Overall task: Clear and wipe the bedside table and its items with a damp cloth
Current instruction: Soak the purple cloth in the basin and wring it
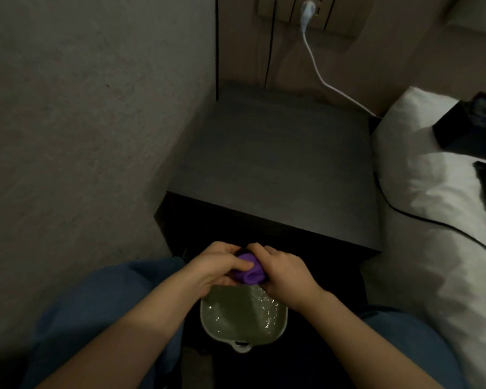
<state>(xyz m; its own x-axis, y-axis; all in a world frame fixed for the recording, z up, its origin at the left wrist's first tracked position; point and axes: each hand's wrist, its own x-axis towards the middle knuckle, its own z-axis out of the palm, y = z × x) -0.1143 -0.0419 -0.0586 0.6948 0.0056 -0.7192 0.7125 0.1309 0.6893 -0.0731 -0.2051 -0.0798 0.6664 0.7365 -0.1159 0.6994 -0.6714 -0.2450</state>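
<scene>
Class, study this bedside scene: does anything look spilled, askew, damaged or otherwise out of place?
Nothing looks spilled or broken. Both hands, left hand and right hand, grip the purple cloth directly over the basin of water. The only oddity: dark objects lie on the white pillow, not on the bedside table.

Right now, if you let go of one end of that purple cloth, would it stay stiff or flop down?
Probably flop. The purple cloth is bunched into soft folds between the left hand and right hand, so it bends easily. Held over the basin of water, it is likely wet, so a bit heavy and drippy.
</scene>
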